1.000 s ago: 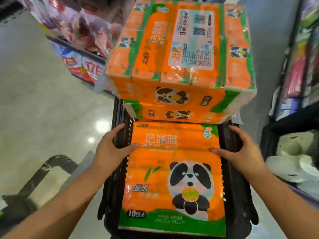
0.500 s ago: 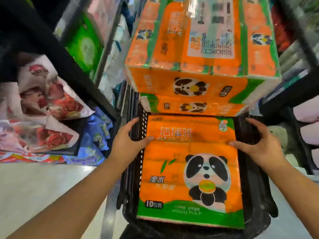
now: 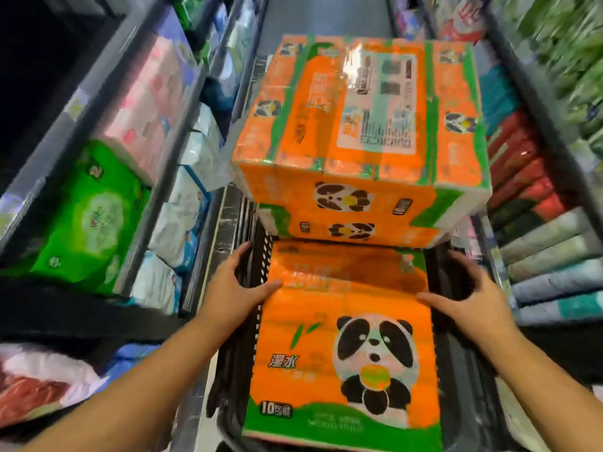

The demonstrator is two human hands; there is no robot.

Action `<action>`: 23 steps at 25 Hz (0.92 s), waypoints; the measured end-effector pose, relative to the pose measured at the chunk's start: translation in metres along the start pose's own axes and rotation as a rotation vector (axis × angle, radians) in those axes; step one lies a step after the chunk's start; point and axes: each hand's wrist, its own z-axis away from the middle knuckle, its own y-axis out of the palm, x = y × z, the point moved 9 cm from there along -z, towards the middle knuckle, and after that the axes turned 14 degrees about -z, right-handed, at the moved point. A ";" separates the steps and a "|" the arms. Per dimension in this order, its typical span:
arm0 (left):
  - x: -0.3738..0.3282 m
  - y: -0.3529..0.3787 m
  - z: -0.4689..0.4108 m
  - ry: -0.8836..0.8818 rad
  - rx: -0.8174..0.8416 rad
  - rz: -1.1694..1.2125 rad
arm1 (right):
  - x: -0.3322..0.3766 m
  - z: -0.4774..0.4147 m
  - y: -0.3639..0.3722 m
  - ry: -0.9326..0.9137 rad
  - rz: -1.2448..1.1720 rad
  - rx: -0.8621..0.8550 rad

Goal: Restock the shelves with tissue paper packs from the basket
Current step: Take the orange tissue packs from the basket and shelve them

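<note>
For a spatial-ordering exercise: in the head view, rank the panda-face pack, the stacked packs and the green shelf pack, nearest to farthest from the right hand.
1. Panda-face pack, under the right hand.
2. Stacked packs, ahead.
3. Green shelf pack, far left.

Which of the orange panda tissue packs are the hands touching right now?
The flat front-facing orange pack nearest the camera in the black basket; left hand and right hand rest on its sides. The two stacked packs behind are untouched.

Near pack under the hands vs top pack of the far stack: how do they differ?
The near pack lies in the black basket with its big panda front up; the top pack shows its printed label side up. The near pack has the left hand and right hand on its edges; the top pack is untouched, resting on another pack. Both are orange and green panda tissue packs.
</note>
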 end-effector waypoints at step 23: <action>-0.138 -0.081 -0.698 -0.068 0.059 -0.091 | 0.183 -0.666 0.182 0.067 -0.040 0.007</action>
